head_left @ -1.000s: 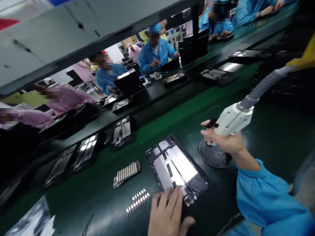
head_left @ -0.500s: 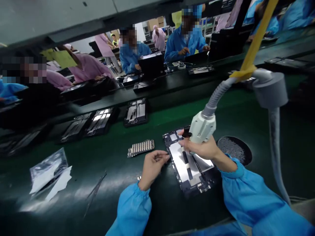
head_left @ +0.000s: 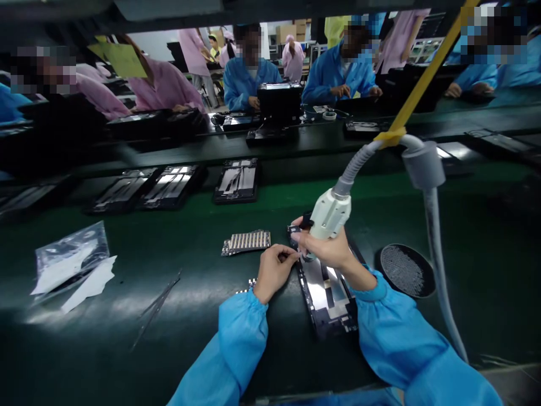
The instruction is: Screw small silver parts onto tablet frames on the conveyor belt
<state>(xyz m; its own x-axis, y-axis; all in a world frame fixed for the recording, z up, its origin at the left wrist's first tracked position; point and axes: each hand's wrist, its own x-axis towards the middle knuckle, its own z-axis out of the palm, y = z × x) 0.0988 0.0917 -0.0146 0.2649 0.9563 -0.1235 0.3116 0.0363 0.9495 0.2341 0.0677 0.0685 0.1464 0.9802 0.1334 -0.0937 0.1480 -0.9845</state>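
Observation:
An opened tablet (head_left: 315,285) lies on the bench with its silver inside and dark ribbon cables facing up. My right hand (head_left: 329,248) is wrapped round a pale electric screwdriver (head_left: 330,213), whose lower end is over the tablet's upper left part. Beside it, my left hand (head_left: 276,268) is pinched closed at the tablet's left edge, fingertips close to the driver's lower end. Whatever those fingers hold is too small to make out. Partly behind my left wrist lies a small circuit board (head_left: 252,283). A stack of narrow circuit boards (head_left: 247,241) rests just beyond that hand.
A round dark dish (head_left: 406,270) of tiny parts sits to the right. Tweezers (head_left: 157,307) and a clear plastic bag (head_left: 71,256) lie left. Opened tablets (head_left: 236,181) line the back. A grey hose (head_left: 439,270) and yellow strap (head_left: 426,73) hang right. Co-workers sit opposite.
My right hand has carried the screwdriver left across the tablet, close to my left fingertips. My left hand stays pinched by the tablet's edge. The camera view has tilted and shifted.

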